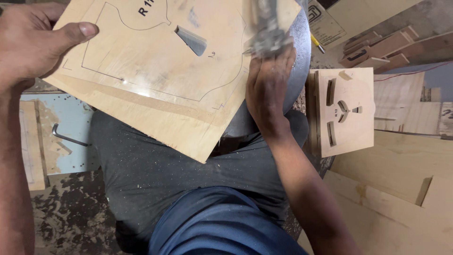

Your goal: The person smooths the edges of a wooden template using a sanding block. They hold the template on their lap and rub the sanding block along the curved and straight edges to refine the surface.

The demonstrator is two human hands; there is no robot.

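Holding the plywood panel [155,85] by its upper-left corner, the left hand [33,42] has its thumb flat on the top face, fingers hidden beneath. The right hand [269,80] is closed around a blurred metal tool [269,28] at the panel's right edge; the blur reads as motion. The panel sits tilted over the person's lap, above the dusty dark trousers [155,174], carrying a pencilled outline and a wedge-shaped slot [191,40].

Judgement: the left grip looks light for an edge cut, so pinch harder, keep the thumb away from the drawn line and feed the tool steadily along it.

Surroundings: a sawdust-strewn floor [71,212], a hex key [66,134] on a pale blue board to the left, a slotted plywood block [342,111] to the right, and stacked offcuts [401,189] beyond it.
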